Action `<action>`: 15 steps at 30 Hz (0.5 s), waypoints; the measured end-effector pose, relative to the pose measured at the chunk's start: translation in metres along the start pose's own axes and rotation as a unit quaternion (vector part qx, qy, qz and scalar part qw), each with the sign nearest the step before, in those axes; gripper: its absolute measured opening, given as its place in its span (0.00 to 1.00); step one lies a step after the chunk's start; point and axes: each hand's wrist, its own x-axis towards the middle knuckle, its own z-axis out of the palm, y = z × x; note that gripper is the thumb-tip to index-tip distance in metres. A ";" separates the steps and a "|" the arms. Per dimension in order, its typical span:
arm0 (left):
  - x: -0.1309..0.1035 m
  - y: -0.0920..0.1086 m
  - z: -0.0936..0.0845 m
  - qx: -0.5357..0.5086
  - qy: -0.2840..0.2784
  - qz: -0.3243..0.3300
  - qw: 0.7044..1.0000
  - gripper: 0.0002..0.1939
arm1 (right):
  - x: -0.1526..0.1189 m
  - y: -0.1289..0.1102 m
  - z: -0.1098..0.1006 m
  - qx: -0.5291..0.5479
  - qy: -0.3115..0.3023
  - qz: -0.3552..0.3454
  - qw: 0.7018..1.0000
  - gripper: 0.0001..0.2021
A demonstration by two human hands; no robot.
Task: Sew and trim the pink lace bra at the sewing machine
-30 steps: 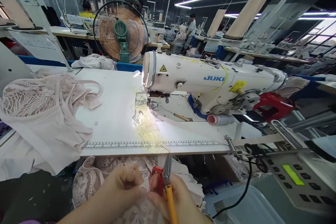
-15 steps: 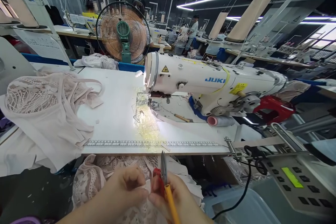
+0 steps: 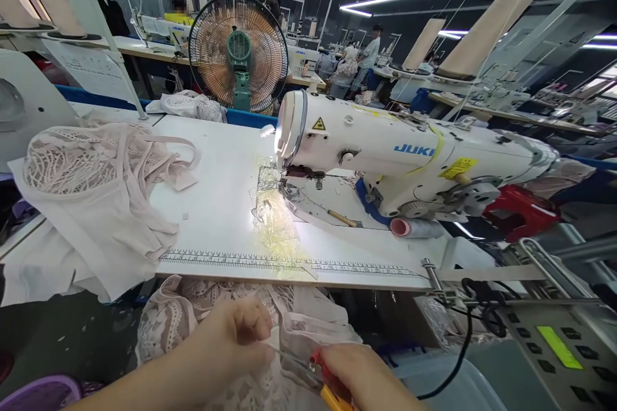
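My left hand [image 3: 229,343] is closed, pinching the edge of a pale pink lace garment [image 3: 166,324] between thumb and fingers. A narrow light strip of the fabric stands up at those fingertips. My right hand [image 3: 364,372] is wrapped round a pair of scissors [image 3: 303,367] with red and yellow-orange handles. Its blades point left, their tips at the fabric beside my left thumb; whether they touch it I cannot tell. The garment hangs below the table's front edge, partly hidden behind both hands.
A white sewing machine [image 3: 366,141] stands on the table [image 3: 216,160], with a ruler strip [image 3: 231,261] along the front edge. More pale garments [image 3: 96,186] are heaped at left. A fan [image 3: 238,54] is behind; a control box [image 3: 554,340] juts in at right.
The scissors have swung from pointing upward to pointing left, with their tips now at the fabric. My right hand has shifted right and turned. My left hand still pinches the garment.
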 end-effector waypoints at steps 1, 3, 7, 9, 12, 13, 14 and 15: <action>0.000 0.001 0.000 0.008 0.003 -0.008 1.000 0.09 | 0.001 -0.002 -0.001 -0.004 0.002 0.005 1.000 0.05; -0.001 0.002 0.000 0.030 0.005 -0.021 0.999 0.09 | 0.001 -0.010 -0.007 -0.009 -0.002 0.019 1.000 0.06; 0.000 0.003 -0.001 0.061 0.002 -0.039 0.997 0.08 | -0.003 -0.031 -0.024 0.008 -0.005 0.041 0.999 0.13; 0.000 0.003 -0.001 0.076 0.004 -0.043 0.996 0.08 | -0.003 -0.036 -0.028 0.017 -0.005 0.048 0.999 0.16; 0.001 0.003 0.000 0.097 0.002 -0.043 0.994 0.07 | 0.001 -0.030 -0.022 -0.001 -0.075 0.076 0.994 0.16; 0.001 0.003 0.000 0.098 0.002 -0.046 0.994 0.07 | 0.002 -0.024 -0.017 -0.012 -0.095 0.087 0.992 0.16; 0.002 0.003 0.000 0.097 0.000 -0.050 0.994 0.07 | 0.004 -0.018 -0.012 -0.021 -0.103 0.095 0.990 0.16; 0.002 0.003 0.000 0.093 0.001 -0.054 0.994 0.06 | 0.005 -0.011 -0.006 -0.021 -0.094 0.088 0.991 0.16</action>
